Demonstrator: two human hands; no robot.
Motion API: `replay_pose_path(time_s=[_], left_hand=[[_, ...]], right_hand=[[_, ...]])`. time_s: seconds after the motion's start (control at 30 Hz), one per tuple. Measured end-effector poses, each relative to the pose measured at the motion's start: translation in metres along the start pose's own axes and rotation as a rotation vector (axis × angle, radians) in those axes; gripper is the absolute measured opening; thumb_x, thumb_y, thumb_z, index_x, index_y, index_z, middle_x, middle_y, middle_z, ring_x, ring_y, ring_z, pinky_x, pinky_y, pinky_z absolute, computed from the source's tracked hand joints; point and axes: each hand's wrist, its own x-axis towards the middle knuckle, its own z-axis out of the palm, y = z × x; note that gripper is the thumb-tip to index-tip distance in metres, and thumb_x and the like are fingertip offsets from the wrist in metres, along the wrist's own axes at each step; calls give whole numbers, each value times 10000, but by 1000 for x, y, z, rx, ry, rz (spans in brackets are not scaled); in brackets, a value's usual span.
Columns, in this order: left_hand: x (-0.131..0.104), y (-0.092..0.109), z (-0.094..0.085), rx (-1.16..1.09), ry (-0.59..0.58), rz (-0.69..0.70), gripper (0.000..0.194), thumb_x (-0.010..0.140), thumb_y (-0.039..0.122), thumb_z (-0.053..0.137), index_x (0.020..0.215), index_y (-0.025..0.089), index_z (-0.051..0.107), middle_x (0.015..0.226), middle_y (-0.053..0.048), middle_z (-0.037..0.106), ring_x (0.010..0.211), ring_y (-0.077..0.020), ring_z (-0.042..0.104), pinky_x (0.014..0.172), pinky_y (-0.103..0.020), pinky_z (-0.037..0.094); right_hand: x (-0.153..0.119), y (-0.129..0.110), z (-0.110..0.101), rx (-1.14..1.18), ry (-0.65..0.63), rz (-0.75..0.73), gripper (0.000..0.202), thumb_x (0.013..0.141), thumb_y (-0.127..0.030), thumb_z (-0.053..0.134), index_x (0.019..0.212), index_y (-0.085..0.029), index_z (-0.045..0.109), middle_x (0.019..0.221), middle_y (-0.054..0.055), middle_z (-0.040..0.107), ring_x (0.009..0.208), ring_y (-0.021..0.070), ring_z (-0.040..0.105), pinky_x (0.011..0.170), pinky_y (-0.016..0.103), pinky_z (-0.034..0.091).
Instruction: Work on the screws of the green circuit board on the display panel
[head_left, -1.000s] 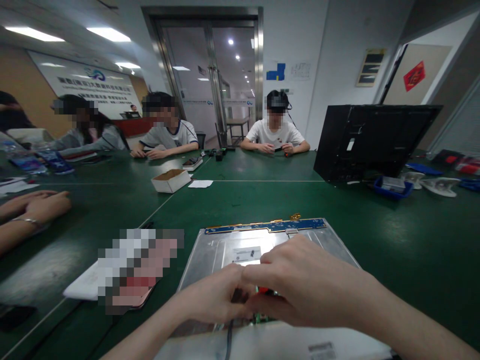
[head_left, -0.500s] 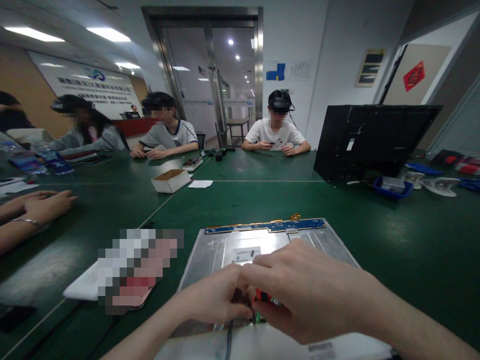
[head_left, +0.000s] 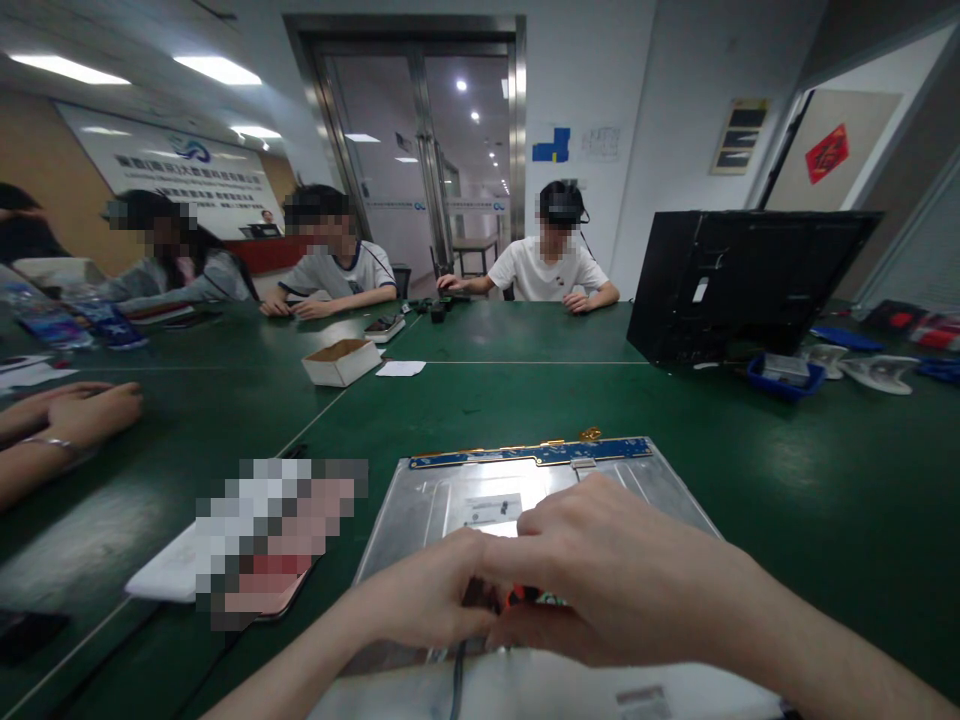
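The right hand (head_left: 607, 570) and left hand (head_left: 442, 590) meet in one close grip, fingers curled in and narrow; a red-and-black piece (head_left: 523, 596) shows in the gap under the right forefinger, but I cannot tell whether either hand has it pinched, since the fingertips are hidden. That piece sits at the centre of the grip, nearer the right hand, and too little of it shows to give its long axis. Directly beneath both hands is a silvery metal panel (head_left: 487, 482), spreading from the grip toward 12 o'clock. Along its far edge a blue circuit strip (head_left: 532, 453) has its long axis running from 9 o'clock to just short of 3, apart from both hands, the right knuckles being the nearer. A dark cable (head_left: 458, 680) runs at 7 o'clock over a pale labelled sheet (head_left: 570, 690), which lies at 6. Farther out on the green tabletop (head_left: 810, 540), a pink blurred item (head_left: 259, 598) lies near 9, a co-worker's hands (head_left: 97, 410) rest at 10, a white box (head_left: 341, 363) stands at 11 and a black screen-like casing (head_left: 742, 285) at 1.
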Motion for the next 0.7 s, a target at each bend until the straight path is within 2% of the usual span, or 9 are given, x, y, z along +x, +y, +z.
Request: replay_pose_path(time_s=[0.1, 0.27, 0.4, 0.5, 0.6, 0.7], left_hand=[[1, -2, 0, -37, 27, 2, 242, 766, 107, 652, 977, 174, 749, 879, -19, 729, 763, -187, 637, 710, -262, 525], [0, -4, 0, -30, 21, 4, 262, 752, 112, 659, 983, 179, 763, 863, -15, 738, 783, -197, 653, 735, -268, 534], [-4, -4, 2, -8, 32, -64, 166, 788, 139, 640, 904, 192, 747, 822, 1, 736, 750, -179, 638, 690, -239, 524], [-7, -3, 4, -6, 35, -78, 101, 821, 185, 648, 854, 199, 742, 802, -1, 737, 751, -182, 647, 711, -244, 534], [-6, -1, 2, 6, 68, -76, 100, 831, 211, 660, 873, 196, 750, 828, -11, 742, 776, -192, 658, 758, -267, 544], [-2, 0, -2, -4, 46, -32, 135, 805, 194, 678, 916, 199, 756, 879, -12, 754, 820, -201, 660, 767, -270, 545]], right_hand=[[1, 0, -1, -19, -19, 19, 152, 1008, -368, 652, 1042, -224, 686, 793, -17, 708, 626, 122, 562, 517, 294, 226], [1, -1, 0, -25, -8, 15, 85, 978, -238, 621, 1015, -209, 692, 784, -20, 698, 627, 119, 534, 517, 287, 242], [1, -2, 0, -3, -13, 12, 76, 969, -240, 592, 972, -194, 652, 797, -6, 688, 612, 112, 495, 514, 270, 246], [1, -2, -1, 30, -18, -9, 69, 924, -228, 612, 982, -193, 621, 834, 1, 690, 627, 116, 501, 522, 259, 275], [-1, -2, -1, 60, -2, -39, 153, 875, -200, 641, 1024, -193, 612, 863, 1, 694, 649, 122, 520, 528, 258, 292], [-1, -1, -1, 45, 6, -41, 120, 910, -218, 625, 1028, -201, 635, 867, 4, 704, 663, 130, 551, 533, 273, 277]])
